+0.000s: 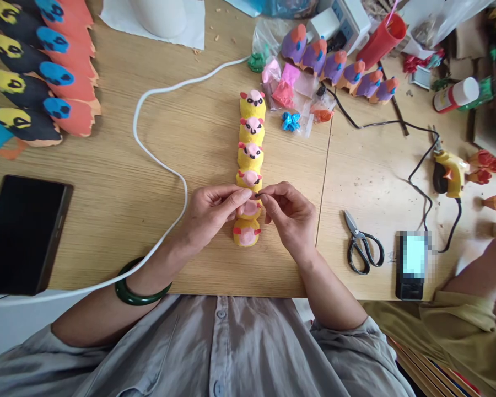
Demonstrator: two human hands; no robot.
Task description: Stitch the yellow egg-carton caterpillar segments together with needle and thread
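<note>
A row of yellow clay-covered bumps [251, 131] with pink faces and red ears runs up the middle of the table. Black eye marks show on the farther faces; the nearest one [247, 236] is plain pink. Over the row, my left hand [215, 212] has thumb and forefinger pinched together. My right hand [291, 215] meets it from the right, its fingertips closed on a tiny black bit of clay [258, 195]. Whether the left fingertips also grip that bit is hidden. Both hands partly cover the bumps beneath them.
Scissors [360, 242] lie to the right, near a lit device [413, 264] and a yellow glue gun [450, 173]. Clay packets [285, 91] and a purple row [334, 65] sit beyond. A white cable [137, 110] crosses my left forearm. Another person's arm [481, 270] is at right.
</note>
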